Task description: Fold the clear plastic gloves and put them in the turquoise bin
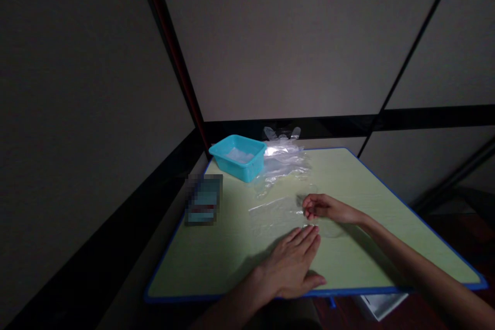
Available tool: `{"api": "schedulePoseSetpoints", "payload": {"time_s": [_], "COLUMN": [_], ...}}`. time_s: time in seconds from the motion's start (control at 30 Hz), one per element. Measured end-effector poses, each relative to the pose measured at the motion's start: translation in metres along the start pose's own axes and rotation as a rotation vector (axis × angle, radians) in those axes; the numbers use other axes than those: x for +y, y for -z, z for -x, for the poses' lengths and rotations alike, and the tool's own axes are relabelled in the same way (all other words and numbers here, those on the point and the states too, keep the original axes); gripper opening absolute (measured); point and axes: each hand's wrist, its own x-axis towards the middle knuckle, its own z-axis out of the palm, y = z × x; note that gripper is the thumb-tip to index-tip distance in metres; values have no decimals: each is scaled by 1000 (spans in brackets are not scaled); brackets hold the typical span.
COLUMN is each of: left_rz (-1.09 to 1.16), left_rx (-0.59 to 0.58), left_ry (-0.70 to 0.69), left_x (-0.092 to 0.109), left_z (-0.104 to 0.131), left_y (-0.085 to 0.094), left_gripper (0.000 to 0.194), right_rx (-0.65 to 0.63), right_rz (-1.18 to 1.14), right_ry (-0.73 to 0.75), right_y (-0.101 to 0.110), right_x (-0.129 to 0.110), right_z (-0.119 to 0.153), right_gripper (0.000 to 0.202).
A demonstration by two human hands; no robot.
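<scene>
As left hand [296, 262] touches clear plastic [273, 214], pixelated item [204, 200]

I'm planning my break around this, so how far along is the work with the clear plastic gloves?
Apparently partway. The glove pile beside the blue basket looks already laid out. In hand is a clear plastic piece spread on the table, between the left hand and right hand. Perhaps left: the pale contents in the basket, too unclear to identify.
</scene>
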Motion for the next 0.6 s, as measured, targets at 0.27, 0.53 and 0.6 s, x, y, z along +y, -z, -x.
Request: {"api": "schedulePoseSetpoints", "payload": {"time_s": [0.27, 0.53, 0.6], "left_rz": [137, 116, 90], "left_rx": [-63, 23, 32], "left_ry": [-25, 148, 115], "left_x": [0, -30, -32], "left_z": [36, 61, 62], "left_y": [27, 43, 40], "left_gripper": [60, 50, 46], "right_rx": [29, 234, 217], "right_rz": [17, 675, 846], "right_ry": [20, 189, 175], "right_y": [2, -6, -9], "right_x": [2, -19, -19], "right_z": [-1, 4, 0], "right_gripper": [30, 36, 38]}}
